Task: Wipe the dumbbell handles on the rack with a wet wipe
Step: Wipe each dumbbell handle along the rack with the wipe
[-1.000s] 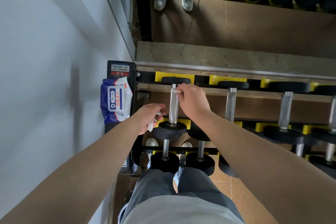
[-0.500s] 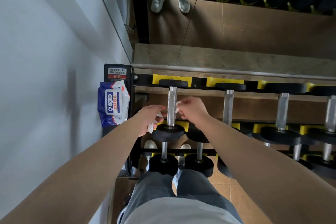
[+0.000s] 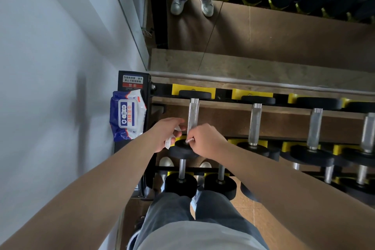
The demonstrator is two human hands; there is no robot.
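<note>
Dumbbell handle [image 3: 193, 115], leftmost on the top tier of the rack [image 3: 162, 89], now lies bare along most of its length; the wet wipe [image 3: 170, 142], seemingly looped round it, has slid from the far end to the near head within a second; the right hand [image 3: 207, 142] pinches one end, the left hand [image 3: 165, 131] grips the other in curled fingers; one pass looks complete; the neighbouring handle [image 3: 255, 124] is untouched, and the wipes pack [image 3: 126, 115] sits beside the rack.
</note>
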